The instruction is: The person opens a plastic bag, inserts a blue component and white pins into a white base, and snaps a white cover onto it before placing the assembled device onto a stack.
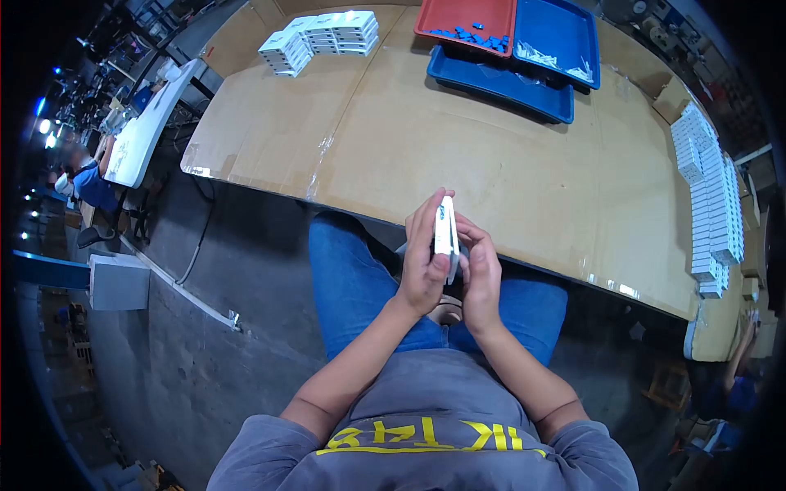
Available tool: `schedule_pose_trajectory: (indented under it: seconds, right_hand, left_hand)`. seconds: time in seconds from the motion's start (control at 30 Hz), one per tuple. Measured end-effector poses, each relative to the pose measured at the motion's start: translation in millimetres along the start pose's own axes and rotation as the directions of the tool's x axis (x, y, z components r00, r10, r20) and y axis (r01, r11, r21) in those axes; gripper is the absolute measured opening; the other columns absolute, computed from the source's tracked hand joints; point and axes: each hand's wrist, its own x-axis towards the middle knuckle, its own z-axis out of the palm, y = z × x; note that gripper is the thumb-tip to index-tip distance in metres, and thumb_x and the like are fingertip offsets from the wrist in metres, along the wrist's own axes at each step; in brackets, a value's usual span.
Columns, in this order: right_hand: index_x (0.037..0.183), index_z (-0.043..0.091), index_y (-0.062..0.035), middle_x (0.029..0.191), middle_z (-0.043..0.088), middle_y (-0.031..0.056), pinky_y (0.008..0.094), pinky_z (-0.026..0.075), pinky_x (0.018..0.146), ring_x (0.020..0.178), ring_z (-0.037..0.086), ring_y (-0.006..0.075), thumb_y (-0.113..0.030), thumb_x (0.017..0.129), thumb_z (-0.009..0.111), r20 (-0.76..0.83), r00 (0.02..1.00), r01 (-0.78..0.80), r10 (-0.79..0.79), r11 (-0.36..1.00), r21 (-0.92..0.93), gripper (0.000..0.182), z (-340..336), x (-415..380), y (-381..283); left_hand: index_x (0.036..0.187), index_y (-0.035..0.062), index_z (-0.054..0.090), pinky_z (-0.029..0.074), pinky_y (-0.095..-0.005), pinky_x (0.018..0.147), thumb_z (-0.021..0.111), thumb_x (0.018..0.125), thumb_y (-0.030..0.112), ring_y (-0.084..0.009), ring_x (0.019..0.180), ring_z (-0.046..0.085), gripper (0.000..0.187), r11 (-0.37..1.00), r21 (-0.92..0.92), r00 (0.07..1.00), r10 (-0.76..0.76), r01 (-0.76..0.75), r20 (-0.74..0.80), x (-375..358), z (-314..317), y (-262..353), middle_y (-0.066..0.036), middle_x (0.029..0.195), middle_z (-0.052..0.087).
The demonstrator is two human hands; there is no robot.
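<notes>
A thin white plastic case (pixel 444 229) stands on edge between my two hands, just over my lap at the table's near edge. Small dark marks show on its narrow side, but its broad faces are mostly hidden. My left hand (pixel 421 266) grips it from the left, with thumb and fingers pressed against it. From the other side, my right hand (pixel 483 274) closes round it, its fingers partly behind the case.
Stacked white cases (pixel 323 34) sit at the table's far left. A red tray (pixel 426 20) holds small blue parts; a blue tray (pixel 565 24) holds white pieces. Another blue tray (pixel 499 92) lies in front. White stacks (pixel 708 196) line the right side. People work at both sides.
</notes>
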Motion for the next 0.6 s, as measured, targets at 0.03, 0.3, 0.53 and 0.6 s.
schedule_pose_trajectory:
  seconds: [0.03,0.3,0.53,0.6]
  right_hand:
    - [0.141,0.052,0.0002,0.14,0.057,0.0161,0.0358,0.049,0.108,0.128,0.058,0.0196,-0.043,0.111,0.052,0.03,0.989,-0.147,0.145,0.986,0.074,0.052,-3,4,-6]
    - [0.143,0.051,0.0015,0.142,0.056,0.0167,0.034,0.053,0.101,0.122,0.063,0.0174,-0.015,0.101,0.072,0.016,0.945,-0.327,0.327,0.938,0.113,0.05,-11,11,-20]
    - [0.153,0.042,0.0066,0.15,0.051,0.0215,0.0361,0.05,0.112,0.132,0.059,0.0252,-0.006,0.1,0.068,0.041,0.977,-0.213,0.21,0.972,0.103,0.06,5,2,-19]
    - [0.153,0.043,0.0073,0.148,0.054,0.0208,0.0359,0.05,0.112,0.132,0.06,0.0245,-0.006,0.102,0.067,0.03,0.976,-0.22,0.218,0.972,0.084,0.059,6,2,-23]
  left_hand:
    - [0.164,-0.0041,0.025,0.031,-0.0432,0.119,0.04,0.1,0.077,-0.0325,0.14,0.043,0.104,0.997,0.058,0.999,0.051,-0.051,0.016,1,-1,1,-0.023,0.161,0.04]
    - [0.165,-0.0063,0.016,0.033,-0.0461,0.12,0.047,0.096,0.073,-0.036,0.142,0.043,0.109,1.0,-0.016,0.998,0.001,0.0,0.059,0,3,0,-0.027,0.159,0.038]
    - [0.151,-0.008,0.038,0.042,-0.0426,0.112,0.046,0.096,0.073,-0.0324,0.13,0.053,0.098,0.998,0.024,0.989,0.056,-0.054,-0.138,-7,14,-2,-0.025,0.14,0.049]
    - [0.146,-0.0088,0.042,0.045,-0.0444,0.108,0.047,0.097,0.07,-0.0347,0.127,0.055,0.092,0.99,0.061,0.979,0.138,-0.13,-0.151,-6,13,-2,-0.026,0.138,0.05]
